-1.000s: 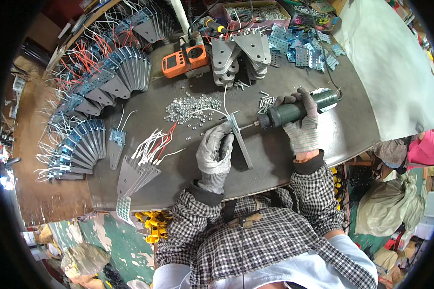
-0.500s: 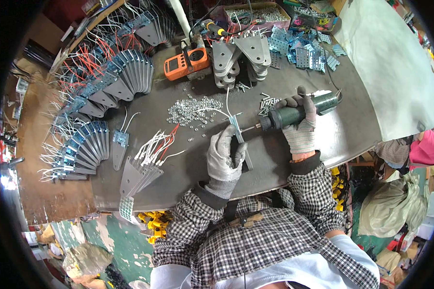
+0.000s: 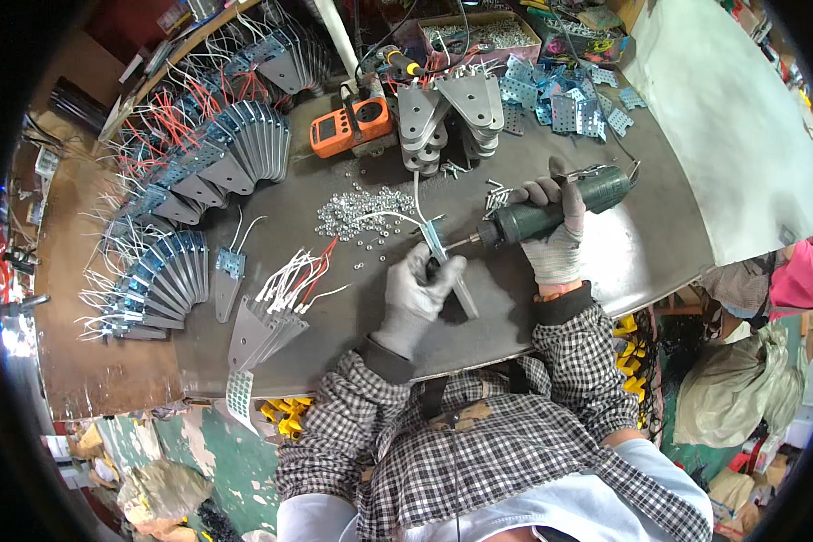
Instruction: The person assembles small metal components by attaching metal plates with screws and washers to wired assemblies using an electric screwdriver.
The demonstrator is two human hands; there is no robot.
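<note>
Beside loose washers, hands grip: left a bracket, right a seemingly electric screwdriver.

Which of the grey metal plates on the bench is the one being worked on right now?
The narrow plate pinned under the gloved left hand, with the green electric screwdriver in the right hand aimed at its top end. All others sit untouched in stacks and fans.

Even daylight, soft shadows, sharp centre, strong fisheye bending, black vignette corners, blown-out glare at left rim
</note>
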